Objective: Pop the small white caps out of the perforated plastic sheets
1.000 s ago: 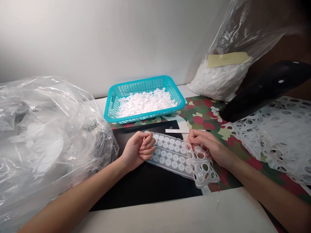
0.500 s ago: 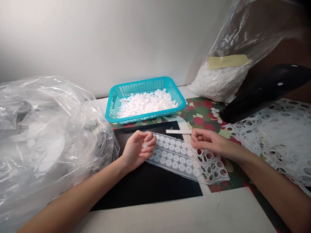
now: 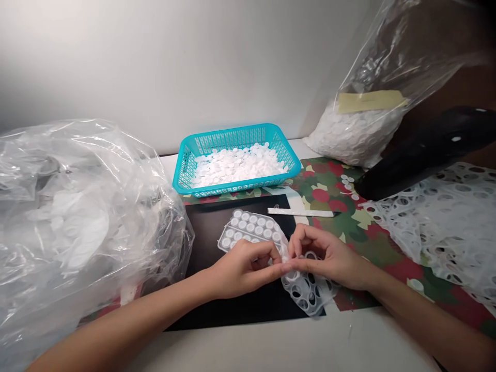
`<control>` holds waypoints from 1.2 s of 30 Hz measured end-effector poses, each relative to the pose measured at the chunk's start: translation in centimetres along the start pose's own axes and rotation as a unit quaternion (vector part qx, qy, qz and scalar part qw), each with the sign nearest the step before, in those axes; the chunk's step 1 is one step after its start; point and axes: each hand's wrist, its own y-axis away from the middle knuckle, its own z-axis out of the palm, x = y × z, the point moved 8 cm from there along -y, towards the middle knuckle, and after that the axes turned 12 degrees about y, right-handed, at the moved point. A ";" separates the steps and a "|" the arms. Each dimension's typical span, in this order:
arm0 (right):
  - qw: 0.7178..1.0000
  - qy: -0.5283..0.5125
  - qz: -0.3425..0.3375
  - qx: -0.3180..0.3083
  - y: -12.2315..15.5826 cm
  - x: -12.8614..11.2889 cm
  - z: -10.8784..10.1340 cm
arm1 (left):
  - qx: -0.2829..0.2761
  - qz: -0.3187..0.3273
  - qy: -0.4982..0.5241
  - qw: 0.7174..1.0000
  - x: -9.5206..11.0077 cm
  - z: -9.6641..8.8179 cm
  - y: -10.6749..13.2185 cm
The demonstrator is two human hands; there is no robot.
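Observation:
A translucent sheet of round white discs (image 3: 251,225) lies over a black mat (image 3: 209,312). My left hand (image 3: 248,266) pinches it near the middle with thumb and fingers. Right beside it my right hand (image 3: 331,258) also pinches the sheet, the fingertips of both hands nearly meeting. Left of the pinch the discs are still seated in rows. Toward the right and front, the sheet is a bent web of open holes (image 3: 304,294). The fingers hide the part between. Behind the hands lies a thin white stick-like tool (image 3: 302,212).
A turquoise basket (image 3: 236,189) at the back holds many loose white discs. A large clear plastic bag (image 3: 77,222) fills the left. At right are a bag of discs (image 3: 349,134), a black curved object (image 3: 418,155) and a heap of perforated sheets (image 3: 445,232).
My left hand has moved right and turned to pinch the sheet; the disc seen at its fingers is out of sight. My right hand has shifted slightly down and left. The sheet is now bent.

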 end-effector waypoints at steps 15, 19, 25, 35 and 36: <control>1.000 -0.016 -0.003 0.000 -0.1 0.0 -0.2 | 0.024 0.037 -0.041 0.998 0.6 -0.2 0.2; 0.999 -0.033 -0.004 0.000 -0.1 0.0 -0.2 | 0.005 0.033 -0.044 0.998 0.6 0.0 0.2; 1.000 -0.012 0.007 -0.003 0.2 0.1 0.6 | -0.031 0.022 -0.068 0.997 0.4 0.4 0.2; 0.999 -0.033 0.005 -0.019 0.2 0.1 0.7 | -0.034 0.035 -0.069 0.996 0.6 0.3 0.2; 0.999 -0.037 0.006 -0.020 0.2 0.1 0.6 | -0.035 0.032 -0.067 0.997 0.6 0.3 0.2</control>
